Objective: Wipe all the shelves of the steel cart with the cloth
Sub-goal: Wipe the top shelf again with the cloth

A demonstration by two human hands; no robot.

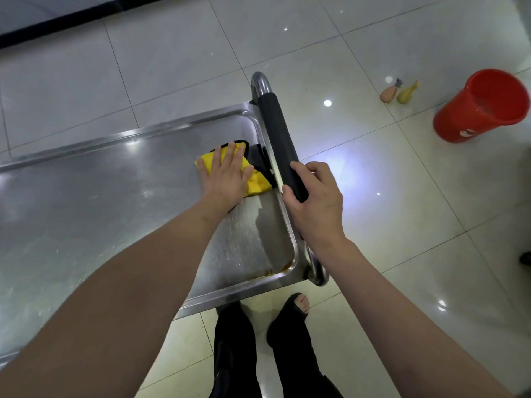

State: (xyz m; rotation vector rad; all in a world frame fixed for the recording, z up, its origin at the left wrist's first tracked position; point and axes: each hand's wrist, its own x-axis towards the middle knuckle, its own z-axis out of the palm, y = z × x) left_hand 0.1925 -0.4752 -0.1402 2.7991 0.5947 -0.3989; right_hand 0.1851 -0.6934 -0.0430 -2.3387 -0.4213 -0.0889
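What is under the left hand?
The left hand presses flat on a yellow-and-black cloth lying on the steel shelf. The shelf beneath the cloth is covered.

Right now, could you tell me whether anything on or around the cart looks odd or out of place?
Yes: an orange-brown residue sits in the near right corner of the top shelf, and two spray bottles lie tipped over on the floor beside the red bucket.

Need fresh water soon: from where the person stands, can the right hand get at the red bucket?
Probably not without a step. The right hand grips the cart handle; the red bucket stands apart on the floor beyond it, nothing between.
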